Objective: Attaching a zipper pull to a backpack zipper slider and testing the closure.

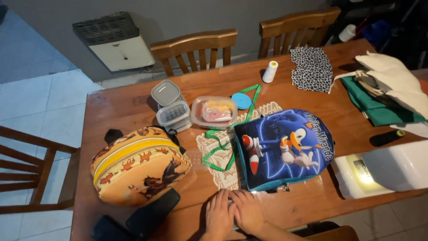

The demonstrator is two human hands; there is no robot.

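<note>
Resting hands (234, 213) together, blue backpack (283, 149) lengthwise across table

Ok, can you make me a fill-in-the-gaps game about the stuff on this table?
1. The backpack with the cartoon character is mostly ____.
2. Both hands, the left hand and the right hand, rest on the wooden ____ near its front edge.
3. The green measuring tape lies across a lace ____.
4. The spool of thread standing near the chairs is ____.

Missing words: blue; table; doily; white

wooden table (125, 107) bears two backpacks (138, 167), lace doily (218, 151), tubs (214, 111), thread spool (269, 71).
</note>
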